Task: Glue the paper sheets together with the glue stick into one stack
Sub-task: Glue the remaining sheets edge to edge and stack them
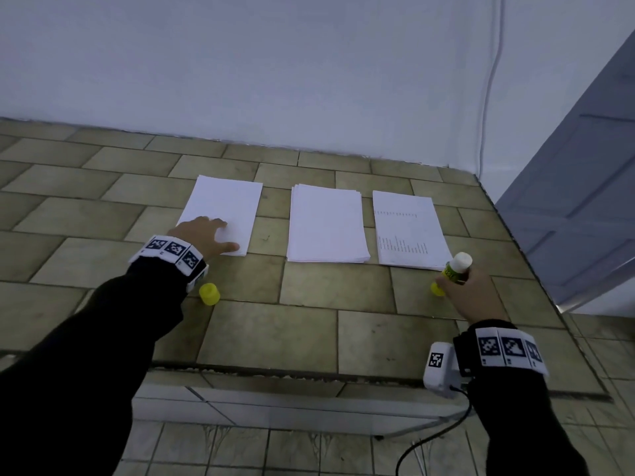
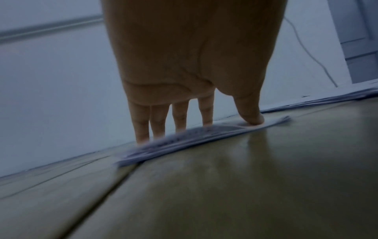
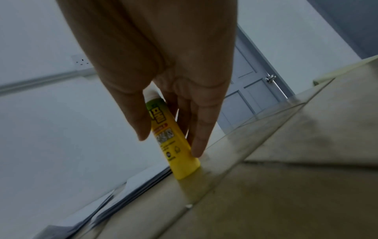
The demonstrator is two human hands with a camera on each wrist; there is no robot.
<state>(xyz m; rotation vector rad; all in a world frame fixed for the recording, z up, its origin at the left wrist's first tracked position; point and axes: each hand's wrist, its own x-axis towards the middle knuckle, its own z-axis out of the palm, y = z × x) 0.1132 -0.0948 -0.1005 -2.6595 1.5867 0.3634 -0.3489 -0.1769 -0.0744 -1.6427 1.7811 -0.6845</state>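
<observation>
Right hand [image 1: 472,290]: nearest the viewer, at the right edge of the tiled counter [image 1: 309,334], fingers wrapped around the glue stick [image 1: 453,269].
Glue stick: yellow tube with its base on the counter, leaning slightly, white uncapped tip upward, just beside the near right corner of the printed sheet [image 1: 410,231].
Left hand [image 1: 202,235]: fingers straight and spread, pressing flat on the near end of the left sheet [image 1: 223,207], gripping nothing.
Cap [image 1: 209,294]: yellow, loose on the counter just behind the left wrist.
Paper: three lots in a row, long sides running away from the viewer; a blank sheet left, a thicker pile [image 1: 326,228] in the middle, a printed sheet right.
Key relation: the pinned left sheet lies well to the left of the glue stick, with the pile between; I judge the right hand must cross over to reach it.
</observation>
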